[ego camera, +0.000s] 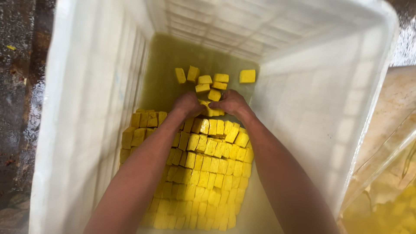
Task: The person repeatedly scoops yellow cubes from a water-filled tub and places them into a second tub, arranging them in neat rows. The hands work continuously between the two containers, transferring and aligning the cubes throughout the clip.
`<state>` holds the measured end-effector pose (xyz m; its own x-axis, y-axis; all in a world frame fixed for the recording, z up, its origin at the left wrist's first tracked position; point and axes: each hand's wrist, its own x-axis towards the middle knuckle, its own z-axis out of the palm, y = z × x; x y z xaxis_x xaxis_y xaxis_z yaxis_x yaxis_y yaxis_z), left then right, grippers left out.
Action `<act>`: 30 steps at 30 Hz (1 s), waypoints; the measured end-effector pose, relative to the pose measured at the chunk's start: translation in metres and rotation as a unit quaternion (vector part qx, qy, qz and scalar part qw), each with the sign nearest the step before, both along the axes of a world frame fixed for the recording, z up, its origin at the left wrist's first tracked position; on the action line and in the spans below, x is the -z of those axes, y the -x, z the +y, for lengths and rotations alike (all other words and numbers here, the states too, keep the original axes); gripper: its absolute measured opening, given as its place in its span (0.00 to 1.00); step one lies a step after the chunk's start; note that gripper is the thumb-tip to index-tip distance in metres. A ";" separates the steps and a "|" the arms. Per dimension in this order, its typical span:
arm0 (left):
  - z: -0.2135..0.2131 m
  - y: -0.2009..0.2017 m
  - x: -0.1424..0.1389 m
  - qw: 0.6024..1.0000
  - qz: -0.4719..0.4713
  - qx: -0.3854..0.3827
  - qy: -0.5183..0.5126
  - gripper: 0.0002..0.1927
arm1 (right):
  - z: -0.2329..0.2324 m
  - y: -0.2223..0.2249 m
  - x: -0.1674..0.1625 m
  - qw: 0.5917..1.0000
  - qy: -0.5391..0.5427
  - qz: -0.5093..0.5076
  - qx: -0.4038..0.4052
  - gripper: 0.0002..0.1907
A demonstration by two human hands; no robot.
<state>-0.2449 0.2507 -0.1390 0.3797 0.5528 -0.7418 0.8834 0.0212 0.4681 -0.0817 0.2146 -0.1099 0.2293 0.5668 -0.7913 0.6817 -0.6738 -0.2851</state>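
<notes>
Deep in the white tub (329, 108), the left hand (187, 104) and right hand (232, 102) close together around some yellow blocks (208, 110) above the packed rows (203, 173), so a gentle, even squeeze seems best.

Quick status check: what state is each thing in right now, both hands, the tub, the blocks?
Left hand: deep in the tub, fingers closed on yellow blocks.
Right hand: beside the left, gripping the same clump.
Tub: white, open-topped, holding yellowish liquid.
Packed blocks: in tight rows, filling the near part.
Loose blocks: scattered in the liquid beyond the hands.
Floor: wet.
</notes>
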 end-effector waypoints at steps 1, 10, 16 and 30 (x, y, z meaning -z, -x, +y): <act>-0.003 -0.005 0.002 1.000 0.002 0.012 -0.009 0.27 | 0.001 -0.003 -0.001 1.000 -0.001 -0.011 -0.027 0.30; -0.025 -0.039 -0.001 0.997 -0.048 0.063 0.018 0.29 | -0.001 -0.033 -0.003 0.947 0.204 -0.110 -0.224 0.27; -0.029 -0.040 0.000 0.995 -0.043 0.068 0.059 0.30 | -0.001 -0.033 0.008 0.904 0.252 -0.154 -0.308 0.26; -0.033 -0.055 0.005 0.982 -0.059 0.164 0.074 0.27 | -0.007 -0.034 0.008 0.883 0.237 -0.135 -0.382 0.26</act>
